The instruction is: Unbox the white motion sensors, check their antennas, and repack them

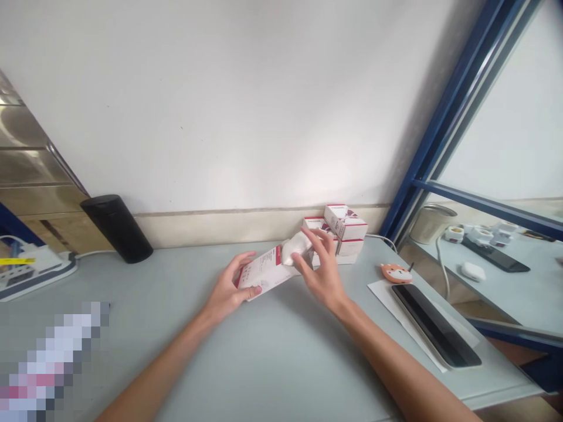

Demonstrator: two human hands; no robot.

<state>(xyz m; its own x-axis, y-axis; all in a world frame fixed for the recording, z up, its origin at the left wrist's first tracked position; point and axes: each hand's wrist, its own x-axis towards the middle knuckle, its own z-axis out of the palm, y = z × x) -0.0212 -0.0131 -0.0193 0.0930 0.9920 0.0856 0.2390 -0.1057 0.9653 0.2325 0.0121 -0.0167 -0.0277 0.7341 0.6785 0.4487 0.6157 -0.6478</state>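
A white carton with red ends and print (270,274) is tilted above the table, gripped by my left hand (226,292) with the thumb on its near side. At the carton's upper right end, my right hand (326,276) pinches a soft-looking white object (294,248) between thumb and fingers. That object appears smooth or wrapped; its kind does not show, and I cannot tell whether part of it is inside the carton. Just behind my right hand, several similar small white-and-red boxes (349,221) are stacked against the wall, partly hidden by my fingers.
A black cylinder (116,230) stands at the left by the wall, near a power strip (30,272). On the right lie a dark phone (435,325), white paper (387,308) and an orange animal-faced item (396,273). A blue-framed partition (422,158) borders the right side.
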